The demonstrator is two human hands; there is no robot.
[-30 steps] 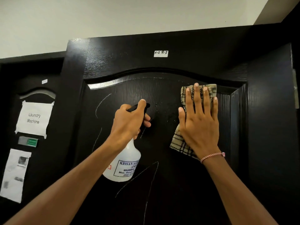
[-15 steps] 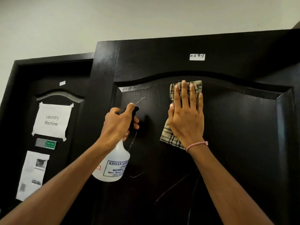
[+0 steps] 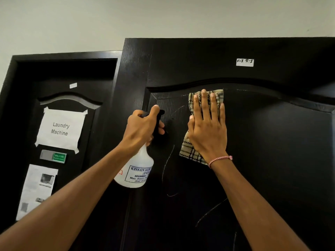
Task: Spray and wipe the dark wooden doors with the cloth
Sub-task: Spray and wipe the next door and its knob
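Note:
A dark wooden door [image 3: 272,160] with an arched raised panel fills the middle and right of the view. My right hand [image 3: 208,127] lies flat with straight fingers on a beige checked cloth [image 3: 190,154], pressing it against the panel's upper left part. My left hand [image 3: 143,129] grips the black trigger head of a white spray bottle [image 3: 136,171], whose nozzle points at the door just left of the cloth. Thin pale streaks run down the panel below the bottle. A second dark door [image 3: 101,124] stands to the left.
The left door carries a taped paper sign "Laundry Machine" [image 3: 60,129], a small green and grey plate [image 3: 53,156] and a printed sheet [image 3: 36,189]. A small white label [image 3: 244,62] sits above the arch. A pale wall [image 3: 163,19] rises above both doors.
The view has swung left, so the left door shows more. My right hand with the cloth has slid left along the top of the panel. The left hand still holds the bottle.

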